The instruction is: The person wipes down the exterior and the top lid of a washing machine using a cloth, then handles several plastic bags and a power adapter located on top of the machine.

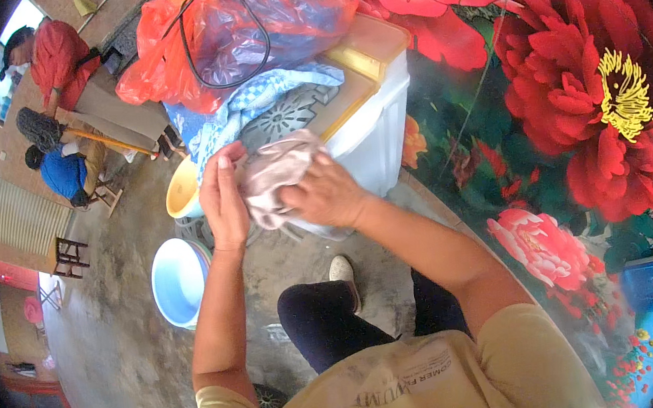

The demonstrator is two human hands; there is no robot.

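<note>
A crumpled pale pink cloth [278, 173] is bunched between my hands, over the near edge of a plastic storage box [378, 131] with a yellowish lid. My right hand [325, 192] grips the cloth from the right, its fingers slightly blurred. My left hand [224, 197] is upright against the cloth's left side, thumb raised; whether its fingers grip the cloth is hard to tell. Just beyond, a blue and white checked cloth [256, 94] lies on the lid beside a grey patterned piece [286, 115].
Behind on the box sits a red plastic bag [234, 27] with a black cable [267, 41] over it. A yellow basin [181, 190] and a light blue basin [178, 281] stand left. A flower-patterned wall [477, 144] borders the right. Several people are at the upper left.
</note>
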